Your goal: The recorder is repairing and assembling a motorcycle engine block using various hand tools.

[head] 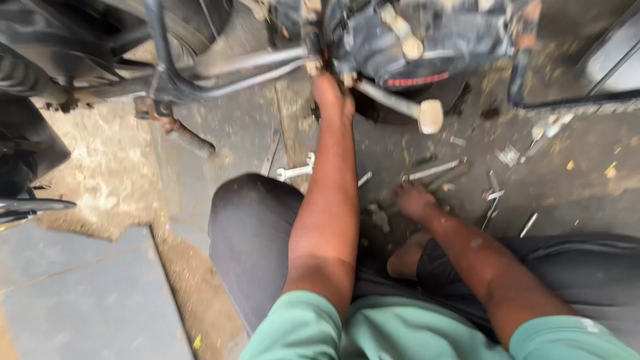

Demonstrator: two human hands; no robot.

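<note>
Head view looks down on a person crouched on a stained concrete floor (220,133) before the underside of a motorcycle engine (413,40), which serves as landmark. Left hand (333,100) is stretched up against the engine's lower left edge, next to the frame tubes (253,67); its fingers are hidden against the metal, so I cannot tell whether they grip anything. Right hand (413,200) is down on the floor well below the engine, fingers curled loosely over a scatter of hand tools (433,172) (whether one is actually clamped is too blurred to tell). A combination spanner (295,171) lies below and left of the engine, just beside the left forearm; a rubber-tipped kick lever (430,115) juts out under the engine's right side. By my reading, one hand steadies a fastening while the other searches among the tools. Room is tight: the lever and frame tubes crowd the left hand, the person's knee (253,220) hems in the lower left, and open floor lies mainly right of the engine, though littered with small metal bits.
</note>
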